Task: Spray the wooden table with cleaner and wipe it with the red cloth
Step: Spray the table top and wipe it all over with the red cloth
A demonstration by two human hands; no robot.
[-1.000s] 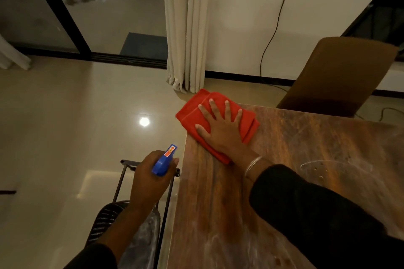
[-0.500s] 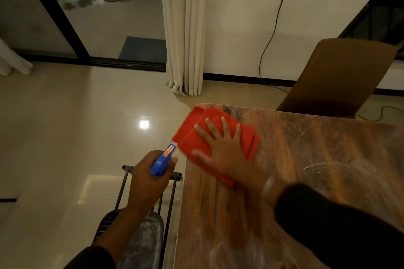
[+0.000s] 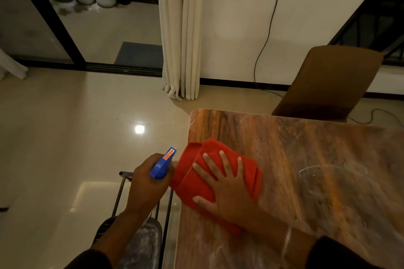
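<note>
the step in hand is the wipe. the right hand [image 3: 227,188] lies flat with its fingers spread on the red cloth [image 3: 218,179], pressing it onto the wooden bench [image 3: 306,148] at the bench's left edge, a little short of the far left corner. part of the cloth overhangs that edge. it is folded, with a ridge along its far side.

the left hand [image 3: 148,179] is off the bench, just left of the cloth, wrapped closed around the blue spray head [image 3: 164,165] of the cleaner; the bottle body is hidden by the hand. the nozzle points up and away, not at the surface, so spraying is judged not in progress.

pale smears and a curved streak show on the bench to the right of the cloth, so the surface is judged only partly wiped.

judgement on the next move: keep the palm flat with even pressure, carry the cloth along the edge and then inward over the smeared area, and draw the overhanging part back onto the wood so it does not drag off. a chair [image 3: 328,81] stands beyond the far edge, well clear.
</note>
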